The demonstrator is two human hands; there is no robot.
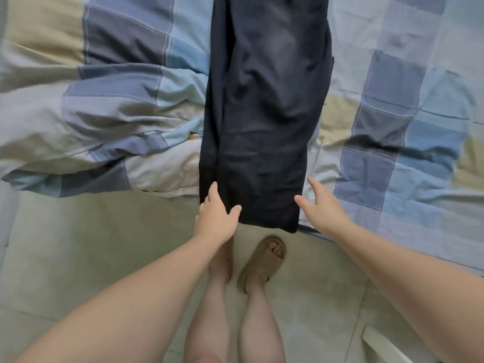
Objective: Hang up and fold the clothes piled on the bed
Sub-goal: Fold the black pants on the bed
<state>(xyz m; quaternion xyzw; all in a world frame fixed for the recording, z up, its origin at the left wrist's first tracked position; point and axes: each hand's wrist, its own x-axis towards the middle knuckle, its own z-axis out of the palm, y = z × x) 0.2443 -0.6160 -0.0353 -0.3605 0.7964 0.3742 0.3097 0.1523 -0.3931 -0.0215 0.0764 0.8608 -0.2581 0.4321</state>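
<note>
at the near edge of the bed, dark trousers lie lengthwise, hem overhanging. left hand spread flat on the hem corner; right hand spread beside the cloth, holding nothing. judged soft, limp, light: pinch both hem corners.

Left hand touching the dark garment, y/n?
Touching. Head view: the left hand lies on the lower left corner of the dark garment, thumb across the fabric, fingers along its left edge, no gap visible.

No lettering, label, brand or number legible anywhere: dark garment plain, checked bedding unprinted, sandal unmarked.
</note>
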